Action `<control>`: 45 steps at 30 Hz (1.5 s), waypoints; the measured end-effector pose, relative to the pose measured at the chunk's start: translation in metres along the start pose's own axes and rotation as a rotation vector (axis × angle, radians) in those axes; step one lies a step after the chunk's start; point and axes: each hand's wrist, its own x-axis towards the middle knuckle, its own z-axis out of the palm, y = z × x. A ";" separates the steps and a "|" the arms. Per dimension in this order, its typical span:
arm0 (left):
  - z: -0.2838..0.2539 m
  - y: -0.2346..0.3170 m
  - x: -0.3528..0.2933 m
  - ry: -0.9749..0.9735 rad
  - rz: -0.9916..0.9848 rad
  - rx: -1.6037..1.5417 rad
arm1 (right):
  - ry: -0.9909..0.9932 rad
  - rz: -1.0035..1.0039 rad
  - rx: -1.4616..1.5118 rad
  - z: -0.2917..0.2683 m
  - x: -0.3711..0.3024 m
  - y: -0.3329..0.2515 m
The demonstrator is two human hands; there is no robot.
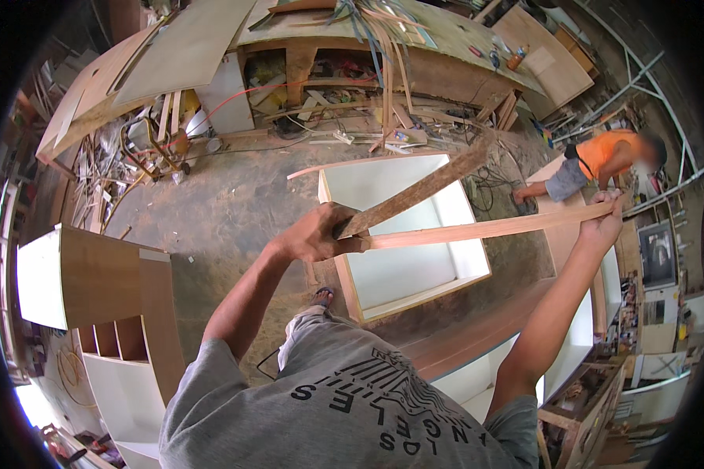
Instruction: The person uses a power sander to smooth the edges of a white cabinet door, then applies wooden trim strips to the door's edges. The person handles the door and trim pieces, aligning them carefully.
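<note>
Between my two hands stretches a long, thin wooden strip, pale and slightly bowed. My left hand is closed round the strip's left end. From the same fist a long, rusty-brown flat blade with a dark handle end points away to the upper right; its exact kind I cannot tell. Held out at the right, my right hand pinches the strip's other end. Below the strip, an open box-shaped cabinet with white inner walls and wooden edges lies on the floor.
A co-worker in an orange shirt bends over at the right. Workbenches line the back, with scrap wood underneath. Wooden cabinets stand at the left. Another long cabinet lies close by my right side. Cables trail on the floor.
</note>
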 end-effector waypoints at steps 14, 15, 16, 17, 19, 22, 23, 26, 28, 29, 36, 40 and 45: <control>0.005 -0.005 0.007 -0.048 0.038 -0.216 | 0.121 -0.035 -0.206 -0.001 0.009 0.011; 0.007 -0.009 0.008 -0.060 0.046 -0.235 | 0.188 -0.064 -0.249 0.006 0.002 0.016; 0.008 -0.011 0.009 -0.073 0.056 -0.254 | 0.159 0.015 -0.287 0.011 -0.008 0.019; 0.011 -0.011 0.010 -0.080 0.051 -0.270 | 0.131 0.087 -0.331 0.015 -0.019 0.018; 0.018 -0.004 0.014 -0.089 0.054 -0.295 | -0.095 0.243 -0.428 0.012 -0.046 0.028; 0.022 0.004 0.012 -0.069 -0.033 -0.285 | -0.169 0.354 -0.449 0.061 -0.159 0.101; 0.027 0.005 0.015 -0.044 -0.011 -0.287 | -0.061 0.375 -0.463 0.059 -0.190 0.123; 0.037 0.002 0.018 0.010 0.004 -0.277 | -0.060 0.475 -0.561 0.082 -0.262 0.153; 0.042 0.003 0.021 0.017 0.006 -0.261 | -0.155 0.369 -0.618 0.075 -0.277 0.167; 0.043 0.005 0.021 0.023 -0.005 -0.259 | -0.166 0.309 -0.643 0.080 -0.283 0.168; 0.043 0.006 0.013 0.058 -0.039 -0.238 | -0.185 0.336 -0.723 0.080 -0.277 0.164; 0.044 0.006 0.009 0.078 -0.016 -0.261 | -0.184 0.362 -0.657 0.066 -0.275 0.168; 0.042 0.007 0.005 0.071 -0.053 -0.190 | -0.225 0.332 -0.666 0.075 -0.281 0.169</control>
